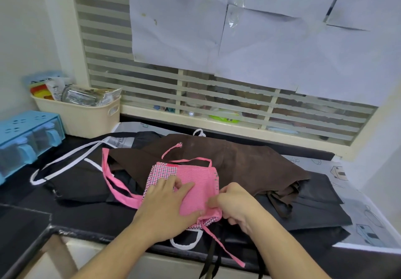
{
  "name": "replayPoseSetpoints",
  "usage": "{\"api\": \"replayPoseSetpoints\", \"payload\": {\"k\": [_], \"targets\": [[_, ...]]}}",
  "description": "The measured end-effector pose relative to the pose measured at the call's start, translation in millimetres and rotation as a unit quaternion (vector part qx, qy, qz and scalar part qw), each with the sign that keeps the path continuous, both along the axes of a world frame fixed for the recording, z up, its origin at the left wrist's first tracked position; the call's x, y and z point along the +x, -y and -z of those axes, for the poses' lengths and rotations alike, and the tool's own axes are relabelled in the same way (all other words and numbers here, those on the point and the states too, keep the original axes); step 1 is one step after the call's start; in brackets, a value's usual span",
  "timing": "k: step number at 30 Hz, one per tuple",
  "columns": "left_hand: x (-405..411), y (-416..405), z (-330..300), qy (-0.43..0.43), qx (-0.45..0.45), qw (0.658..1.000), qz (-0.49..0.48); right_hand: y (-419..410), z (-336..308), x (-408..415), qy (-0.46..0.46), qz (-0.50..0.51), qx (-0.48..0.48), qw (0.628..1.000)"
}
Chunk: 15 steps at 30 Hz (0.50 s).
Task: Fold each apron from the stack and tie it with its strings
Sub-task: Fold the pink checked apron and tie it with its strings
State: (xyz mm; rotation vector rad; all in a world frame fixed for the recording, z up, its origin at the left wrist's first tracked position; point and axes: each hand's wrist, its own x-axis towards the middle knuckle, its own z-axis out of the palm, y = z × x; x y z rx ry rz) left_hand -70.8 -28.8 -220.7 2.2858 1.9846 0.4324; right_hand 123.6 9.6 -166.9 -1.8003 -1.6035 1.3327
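Note:
A folded pink apron (195,179) with a dotted patch lies on a brown apron (238,159), which tops a stack of black aprons (314,211) on the dark counter. My left hand (167,205) presses flat on the pink bundle with fingers spread. My right hand (236,205) pinches the bundle's near right edge with curled fingers. One pink string (223,248) hangs over the counter's front edge. A wider pink strap (112,183) loops out to the left, and a thin pink string (186,159) lies across the brown apron behind.
A cream basket (86,116) of packets and a blue drawer box (26,135) stand at the back left. White straps (65,159) of a black apron trail left. Patterned paper (368,213) lines the counter at right. A louvred window rises behind.

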Motion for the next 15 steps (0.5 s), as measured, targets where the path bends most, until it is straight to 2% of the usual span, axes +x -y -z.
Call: {"api": "replayPoseSetpoints", "payload": {"k": [6,9,13,15], "targets": [[-11.3,-3.5,4.5,0.140,-0.014,0.990,0.002,15.8,-4.9,-16.7,-0.098,0.013,0.070,0.993],[-14.9,-6.3,6.0,0.195,-0.003,0.981,-0.003,24.8,-8.0,-33.2,-0.100,-0.016,0.133,0.986],[-17.8,-4.7,-4.6,0.384,-0.010,0.920,-0.075,35.1,-6.7,-53.6,-0.079,-0.079,0.196,0.974],[-16.5,-3.2,-13.3,0.444,-0.036,0.890,-0.096,43.0,-3.4,-63.9,-0.059,-0.110,0.220,0.967]]}}
